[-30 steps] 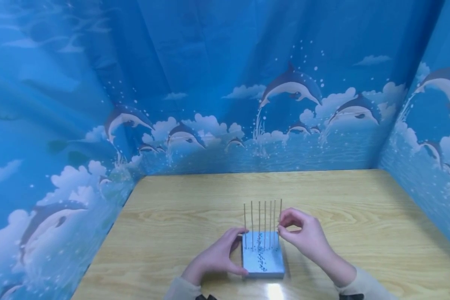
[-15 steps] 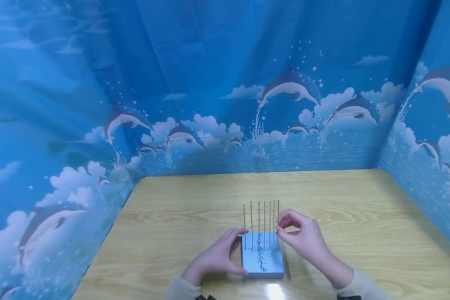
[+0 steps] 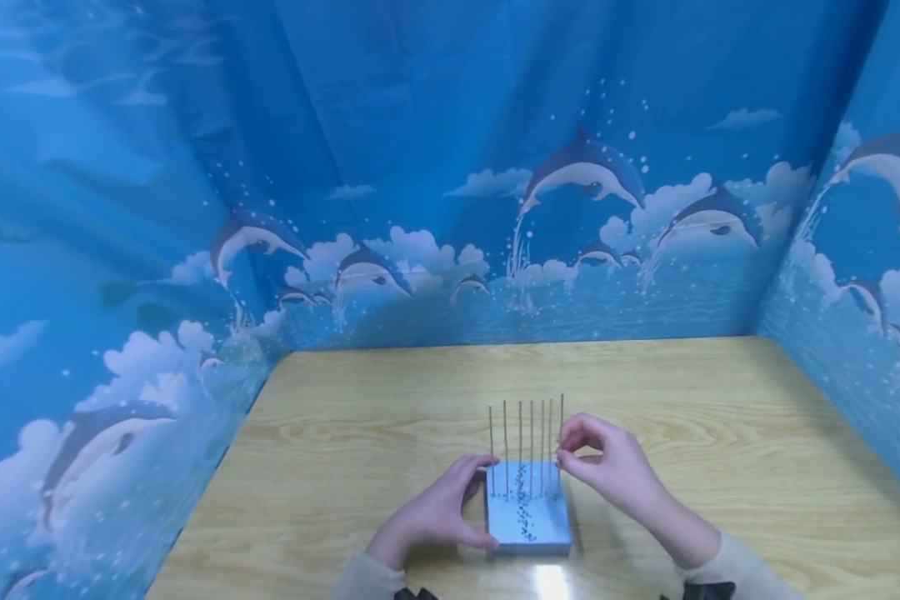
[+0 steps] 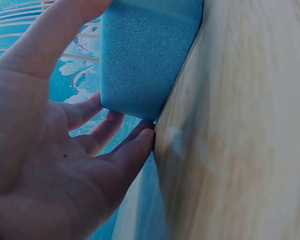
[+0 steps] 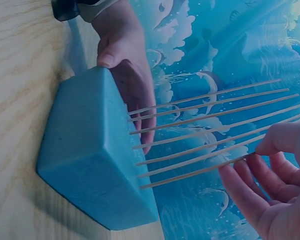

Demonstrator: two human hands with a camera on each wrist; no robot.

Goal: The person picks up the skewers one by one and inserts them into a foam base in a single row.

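A pale blue foam block [image 3: 547, 521] lies on the table, with dark small holes scattered over its top. Across it runs a row of several thin wooden skewers [image 3: 506, 442], standing upright. My left hand [image 3: 431, 510] grips the block's left side, thumb at the near corner and fingers at the far one; the left wrist view shows fingertips against the foam [image 4: 145, 55]. Thumb and fingers of my right hand [image 3: 618, 468] pinch the rightmost skewer [image 5: 195, 172] partway up. That skewer's lower end meets the block's top in the right wrist view.
The wood-grain table [image 3: 345, 417] extends around the block on every side. Blue sheets printed with dolphins [image 3: 581, 175] hang behind and at both sides of it. A dark band [image 3: 708, 590] sits at the right sleeve.
The rightmost skewer's top has leaned slightly left and then back right, with the right hand keeping its pinch. Left hand and block stay in place.
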